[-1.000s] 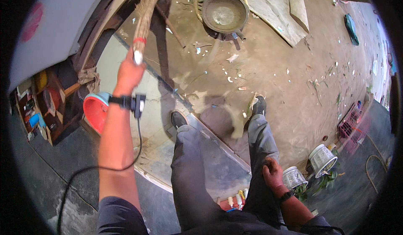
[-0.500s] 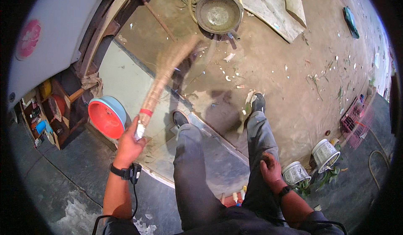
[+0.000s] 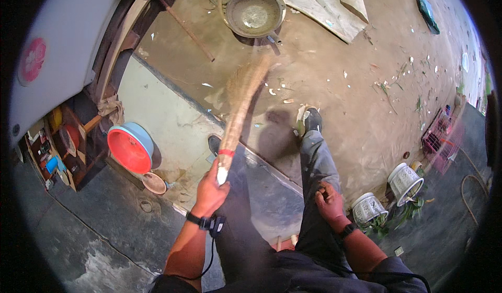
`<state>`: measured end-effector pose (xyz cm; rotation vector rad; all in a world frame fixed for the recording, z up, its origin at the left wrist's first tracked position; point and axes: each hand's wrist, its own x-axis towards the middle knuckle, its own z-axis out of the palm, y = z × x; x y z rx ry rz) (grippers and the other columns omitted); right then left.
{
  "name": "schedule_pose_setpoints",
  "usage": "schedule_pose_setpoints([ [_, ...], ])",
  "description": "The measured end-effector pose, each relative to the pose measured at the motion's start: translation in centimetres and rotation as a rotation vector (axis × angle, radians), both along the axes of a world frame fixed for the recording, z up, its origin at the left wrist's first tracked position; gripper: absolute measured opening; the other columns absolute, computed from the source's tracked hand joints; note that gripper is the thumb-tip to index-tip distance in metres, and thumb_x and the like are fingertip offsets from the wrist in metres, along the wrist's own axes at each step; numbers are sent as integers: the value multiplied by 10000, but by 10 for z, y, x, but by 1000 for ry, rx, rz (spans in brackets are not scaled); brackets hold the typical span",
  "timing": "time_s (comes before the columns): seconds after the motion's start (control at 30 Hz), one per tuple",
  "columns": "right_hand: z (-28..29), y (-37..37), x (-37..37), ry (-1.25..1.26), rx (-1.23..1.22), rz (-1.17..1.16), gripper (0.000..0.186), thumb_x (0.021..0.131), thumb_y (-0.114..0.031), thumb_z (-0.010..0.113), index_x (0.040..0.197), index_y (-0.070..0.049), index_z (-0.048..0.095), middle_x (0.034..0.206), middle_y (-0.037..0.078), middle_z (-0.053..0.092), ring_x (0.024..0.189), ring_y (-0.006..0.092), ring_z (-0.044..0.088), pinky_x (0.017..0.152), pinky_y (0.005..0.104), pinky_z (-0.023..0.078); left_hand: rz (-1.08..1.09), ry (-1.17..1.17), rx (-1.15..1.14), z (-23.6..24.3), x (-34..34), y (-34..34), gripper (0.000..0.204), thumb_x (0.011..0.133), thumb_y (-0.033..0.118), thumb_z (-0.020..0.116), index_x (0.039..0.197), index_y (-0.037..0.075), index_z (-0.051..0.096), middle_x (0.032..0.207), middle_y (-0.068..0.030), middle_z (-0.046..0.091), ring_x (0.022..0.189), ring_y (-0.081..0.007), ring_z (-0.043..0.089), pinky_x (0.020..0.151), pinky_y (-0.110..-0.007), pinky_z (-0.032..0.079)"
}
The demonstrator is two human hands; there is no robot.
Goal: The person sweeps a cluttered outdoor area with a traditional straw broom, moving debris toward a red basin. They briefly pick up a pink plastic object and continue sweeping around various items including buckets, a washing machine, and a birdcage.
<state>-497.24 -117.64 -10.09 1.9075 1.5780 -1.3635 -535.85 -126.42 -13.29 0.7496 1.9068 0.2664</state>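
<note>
My left hand (image 3: 210, 192) is wrapped round the pale end of a straw hand broom (image 3: 236, 125) with a red band. The broom slants away from me over the doorway edge, its far bristles blurred by motion above the dirt ground. My right hand (image 3: 329, 203) is in front of my right thigh with its fingers curled in; whether anything is inside them is hidden. Bits of white litter (image 3: 272, 91) lie on the ground close to the broom's tip.
A metal pan (image 3: 254, 13) stands ahead near a pale sheet (image 3: 319, 5). To the left are a red and blue basin (image 3: 129, 149) and a small shelf (image 3: 68, 146). At right are white flowerpots (image 3: 405, 182) and a pink wire cage (image 3: 440, 141). A raised sill (image 3: 277, 171) crosses beneath me.
My left hand has swung the broom to the right, from beside the basin to in front of my left leg. The view has shifted a little. My right hand stays by my thigh.
</note>
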Motion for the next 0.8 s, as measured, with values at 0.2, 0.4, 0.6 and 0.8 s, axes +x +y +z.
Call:
schedule_pose_setpoints([
  [0.2, -4, -11, 16, 67, 54, -65, 329, 899, -101, 644, 1223, -51, 620, 779, 65, 635, 724, 166, 619, 703, 306, 516, 128, 42, -113, -23, 7, 60, 812, 805, 123, 677, 1532, 55, 320, 1118, -274, 661, 971, -413, 675, 822, -445, 548],
  [0.4, -6, -24, 30, 190, 0, -345, 349, 912, -82, 649, 1256, -51, 605, 858, 58, 655, 765, 137, 620, 711, 294, 517, -137, -83, -107, -25, 124, 69, 844, 811, 156, 686, 1555, 104, 293, 1095, -276, 652, 1005, -443, 651, 862, -486, 531],
  [0.6, -1, -11, 42, 168, -15, -334, 379, 906, -147, 677, 1269, -64, 609, 983, 142, 719, 882, 193, 692, 816, 321, 541, 139, 5, 29, -9, 118, 91, 821, 816, 85, 677, 1550, 75, 308, 1246, -247, 638, 1144, -349, 642, 934, -374, 516],
  [0.8, 6, 11, 59, 263, -46, -465, 388, 909, -151, 674, 1281, -65, 605, 967, 131, 718, 876, 187, 693, 813, 325, 543, -42, -210, -147, -39, 193, 138, 812, 824, 91, 676, 1556, 97, 326, 1084, -185, 688, 961, -233, 668, 851, -330, 520],
])
